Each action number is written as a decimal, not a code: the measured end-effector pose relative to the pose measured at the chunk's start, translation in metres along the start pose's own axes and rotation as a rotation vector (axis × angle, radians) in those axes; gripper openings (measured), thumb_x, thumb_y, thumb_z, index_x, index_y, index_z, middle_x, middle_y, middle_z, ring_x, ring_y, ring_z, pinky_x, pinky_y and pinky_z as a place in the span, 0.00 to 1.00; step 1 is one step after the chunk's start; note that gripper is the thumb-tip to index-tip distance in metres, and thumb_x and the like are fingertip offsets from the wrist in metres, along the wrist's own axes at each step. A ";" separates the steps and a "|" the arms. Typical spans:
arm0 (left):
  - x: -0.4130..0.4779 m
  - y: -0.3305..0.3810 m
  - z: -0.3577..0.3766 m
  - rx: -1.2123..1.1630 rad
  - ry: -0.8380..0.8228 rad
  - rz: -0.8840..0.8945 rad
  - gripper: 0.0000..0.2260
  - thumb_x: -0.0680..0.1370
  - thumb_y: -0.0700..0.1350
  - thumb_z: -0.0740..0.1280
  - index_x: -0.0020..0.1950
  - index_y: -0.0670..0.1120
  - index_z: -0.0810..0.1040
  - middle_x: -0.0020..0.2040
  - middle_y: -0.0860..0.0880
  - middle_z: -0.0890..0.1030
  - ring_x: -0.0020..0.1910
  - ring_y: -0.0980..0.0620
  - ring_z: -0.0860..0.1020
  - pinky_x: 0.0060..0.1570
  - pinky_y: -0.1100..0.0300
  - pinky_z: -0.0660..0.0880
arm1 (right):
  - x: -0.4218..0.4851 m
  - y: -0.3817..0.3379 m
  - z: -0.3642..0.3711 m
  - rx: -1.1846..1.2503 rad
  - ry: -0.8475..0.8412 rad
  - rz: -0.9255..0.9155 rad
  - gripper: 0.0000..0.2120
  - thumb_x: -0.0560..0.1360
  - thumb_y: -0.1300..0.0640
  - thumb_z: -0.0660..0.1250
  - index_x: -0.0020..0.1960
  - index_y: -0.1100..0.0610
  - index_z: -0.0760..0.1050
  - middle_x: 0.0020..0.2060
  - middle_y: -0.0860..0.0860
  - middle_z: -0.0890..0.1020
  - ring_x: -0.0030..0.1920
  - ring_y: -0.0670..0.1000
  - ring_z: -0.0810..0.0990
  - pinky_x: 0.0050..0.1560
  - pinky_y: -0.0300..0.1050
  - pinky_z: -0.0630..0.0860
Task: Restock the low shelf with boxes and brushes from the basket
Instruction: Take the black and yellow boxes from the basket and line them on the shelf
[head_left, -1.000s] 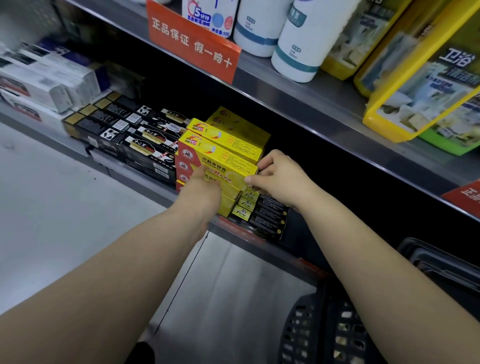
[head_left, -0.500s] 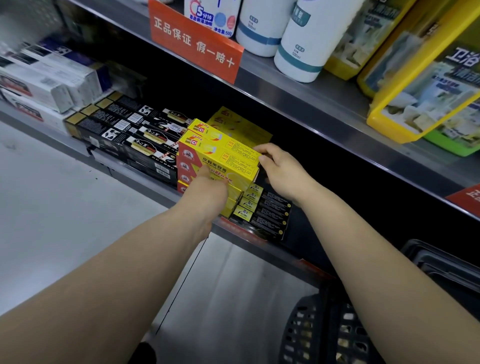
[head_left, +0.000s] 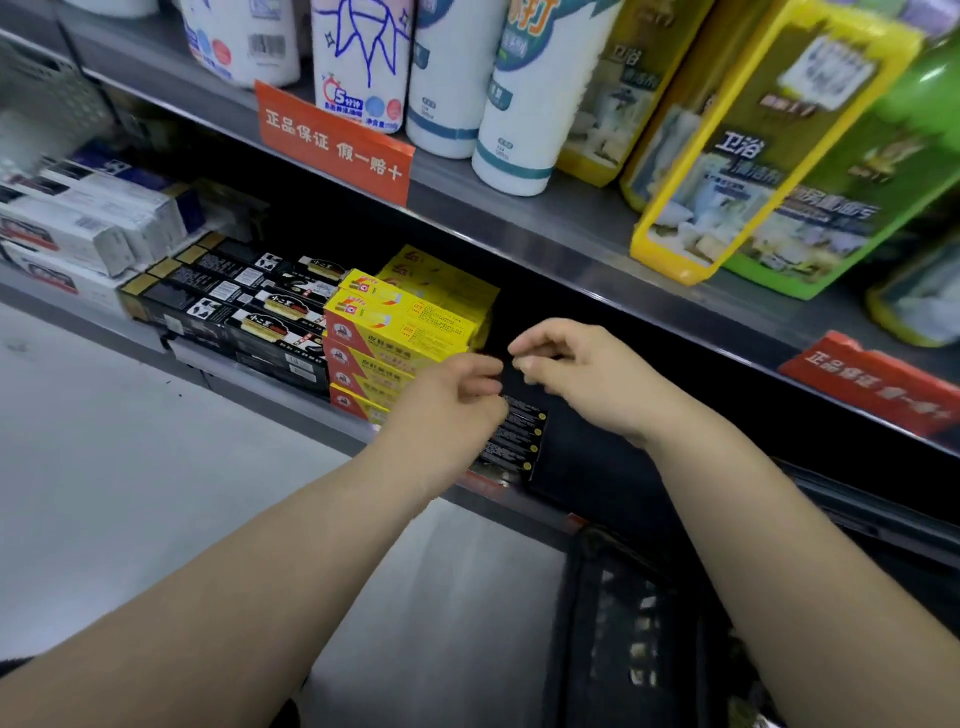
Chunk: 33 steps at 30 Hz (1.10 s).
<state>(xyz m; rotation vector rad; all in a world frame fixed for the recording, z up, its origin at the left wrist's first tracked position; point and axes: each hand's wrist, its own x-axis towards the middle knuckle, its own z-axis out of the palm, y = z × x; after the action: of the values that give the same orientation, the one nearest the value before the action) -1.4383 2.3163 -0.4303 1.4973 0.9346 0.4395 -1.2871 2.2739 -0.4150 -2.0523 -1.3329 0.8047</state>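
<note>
A stack of yellow boxes (head_left: 405, 327) stands on the low shelf (head_left: 291, 400), with black boxes (head_left: 514, 436) lying to its right. My left hand (head_left: 447, 410) hovers in front of the stack's right end, fingers loosely curled, holding nothing. My right hand (head_left: 582, 374) hangs just right of it over the black boxes, also loosely curled and empty. Neither hand touches the yellow stack. The black basket (head_left: 613, 623) sits on the floor at lower right, its contents mostly hidden by my right arm.
Black boxes with gold ends (head_left: 234, 306) and white boxes (head_left: 78, 234) fill the low shelf to the left. The shelf above holds white bottles (head_left: 524, 104) and yellow refill packs (head_left: 737, 156), with orange tags (head_left: 332, 140) on its edge. Pale floor (head_left: 130, 493) lies at left.
Both hands have let go of the yellow boxes and drawn back to the right, away from the stack. The view has shifted closer and blurred slightly.
</note>
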 end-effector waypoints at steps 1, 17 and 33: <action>-0.008 0.003 0.006 0.043 -0.056 0.058 0.13 0.77 0.38 0.64 0.61 0.46 0.76 0.53 0.49 0.81 0.49 0.55 0.77 0.42 0.74 0.71 | -0.017 0.000 -0.009 0.008 -0.007 -0.007 0.06 0.76 0.58 0.65 0.48 0.48 0.76 0.47 0.48 0.80 0.50 0.53 0.80 0.54 0.48 0.76; -0.116 0.026 0.174 0.708 -0.733 0.570 0.08 0.79 0.50 0.62 0.57 0.56 0.75 0.52 0.60 0.78 0.50 0.63 0.74 0.48 0.66 0.72 | -0.303 0.178 -0.093 0.002 0.056 0.559 0.05 0.77 0.57 0.65 0.47 0.49 0.78 0.47 0.49 0.82 0.49 0.52 0.81 0.54 0.48 0.77; -0.114 0.001 0.246 0.650 -0.848 0.261 0.05 0.76 0.44 0.66 0.46 0.53 0.79 0.41 0.58 0.81 0.41 0.60 0.78 0.47 0.60 0.76 | -0.340 0.278 -0.077 -1.014 -0.279 0.549 0.22 0.71 0.61 0.67 0.63 0.47 0.74 0.59 0.54 0.68 0.61 0.57 0.67 0.63 0.50 0.65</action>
<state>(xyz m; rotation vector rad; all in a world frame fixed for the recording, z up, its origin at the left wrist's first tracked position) -1.3224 2.0712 -0.4437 2.1411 0.1882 -0.3642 -1.1764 1.8508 -0.5040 -3.3027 -1.5187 0.7098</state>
